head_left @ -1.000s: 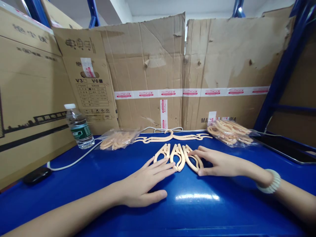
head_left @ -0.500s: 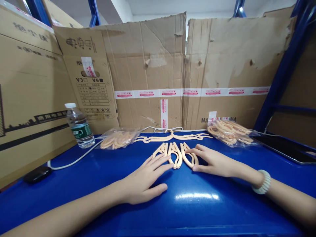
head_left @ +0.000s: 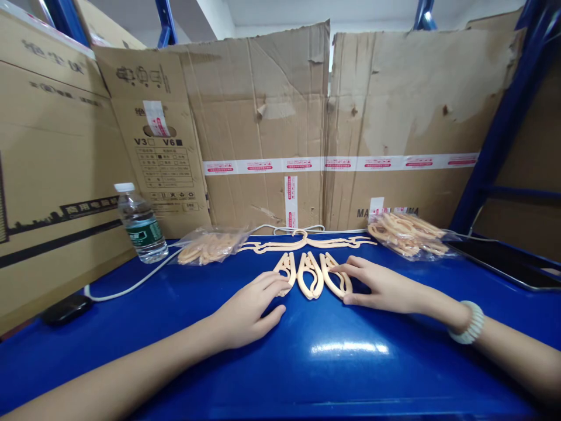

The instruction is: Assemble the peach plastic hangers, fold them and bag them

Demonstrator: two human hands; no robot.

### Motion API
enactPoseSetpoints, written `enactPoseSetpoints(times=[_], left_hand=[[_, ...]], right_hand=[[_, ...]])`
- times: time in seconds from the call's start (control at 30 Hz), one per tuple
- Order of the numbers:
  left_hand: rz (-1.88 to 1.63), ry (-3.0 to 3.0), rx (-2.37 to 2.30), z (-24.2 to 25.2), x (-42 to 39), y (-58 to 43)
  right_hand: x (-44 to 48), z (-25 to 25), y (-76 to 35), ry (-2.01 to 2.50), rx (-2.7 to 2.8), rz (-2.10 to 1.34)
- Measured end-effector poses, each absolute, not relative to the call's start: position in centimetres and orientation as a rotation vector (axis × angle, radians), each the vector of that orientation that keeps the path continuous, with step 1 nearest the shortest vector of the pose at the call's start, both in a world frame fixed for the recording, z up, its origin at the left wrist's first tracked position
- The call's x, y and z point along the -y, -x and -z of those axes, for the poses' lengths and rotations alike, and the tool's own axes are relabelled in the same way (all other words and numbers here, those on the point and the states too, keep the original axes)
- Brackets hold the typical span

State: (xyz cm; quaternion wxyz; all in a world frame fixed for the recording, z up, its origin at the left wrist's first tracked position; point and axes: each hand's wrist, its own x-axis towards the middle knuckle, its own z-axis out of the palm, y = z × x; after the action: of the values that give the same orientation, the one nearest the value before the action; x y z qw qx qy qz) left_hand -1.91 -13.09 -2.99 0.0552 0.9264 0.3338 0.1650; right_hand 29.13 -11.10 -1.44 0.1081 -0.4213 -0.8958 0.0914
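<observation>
A left hand (head_left: 252, 307), thumb held apart and palm low, is laying its fingertips over the left folded hanger (head_left: 293, 272) at the center of the frame, not closing around it. A right hand (head_left: 383, 286), with a pale coiled band (head_left: 468, 323) circling its wrist, is touching the right folded hanger (head_left: 329, 282) with thumb and forefinger; whether it is gripping, one cannot tell. Between them, the middle folded hanger (head_left: 302, 279) is lying untouched on the blue counter (head_left: 350, 374). Just above the row, an opened hanger (head_left: 302, 243) is stretching sideways, with a left bag of hangers (head_left: 213, 247) and a right bag of hangers (head_left: 407, 234) flanking it. A water bottle (head_left: 144, 231) is standing at center left, a dark flat-screened device (head_left: 504, 263) is lying at the right edge, and cardboard sheets (head_left: 263, 128) are filling the upper frame.
</observation>
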Motion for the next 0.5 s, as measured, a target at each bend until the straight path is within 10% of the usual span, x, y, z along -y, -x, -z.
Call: enactPoseSetpoints(times=[0.5], left_hand=[[-0.596,-2.77,-0.955,2.96,13.09,1.9]], right_hand=[[10.97,1.29,-29.42,1.218,2.611,-0.274]])
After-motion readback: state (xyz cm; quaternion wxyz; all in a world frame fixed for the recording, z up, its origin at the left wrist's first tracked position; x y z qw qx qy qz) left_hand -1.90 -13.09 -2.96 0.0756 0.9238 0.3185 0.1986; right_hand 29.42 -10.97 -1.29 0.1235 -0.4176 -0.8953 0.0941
